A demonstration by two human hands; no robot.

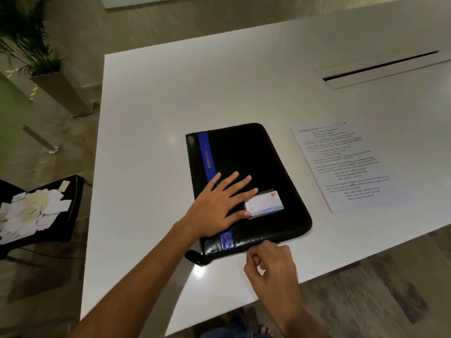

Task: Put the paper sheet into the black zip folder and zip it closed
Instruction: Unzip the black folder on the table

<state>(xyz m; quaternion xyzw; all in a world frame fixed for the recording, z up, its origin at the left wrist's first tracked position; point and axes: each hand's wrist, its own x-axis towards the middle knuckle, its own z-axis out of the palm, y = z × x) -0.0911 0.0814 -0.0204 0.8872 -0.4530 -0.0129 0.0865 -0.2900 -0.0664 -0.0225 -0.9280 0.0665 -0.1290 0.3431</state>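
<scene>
The black zip folder (pixel 246 154) with a blue stripe and a small card label lies flat and closed in the middle of the white table (pixel 151 118). My left hand (pixel 219 206) rests palm down on its cover, fingers spread. My right hand (pixel 268 262) is at the folder's near edge, thumb and forefinger pinched at the zip line; the zip pull itself is too small to make out. The printed paper sheet (pixel 346 167) lies flat on the table to the right of the folder, apart from it.
A cable slot (pixel 380 68) is set into the table at the back right. A black chair (pixel 73 203) at the left carries a heap of paper scraps (pixel 34 213). A potted plant (pixel 29 45) stands on the floor at the far left.
</scene>
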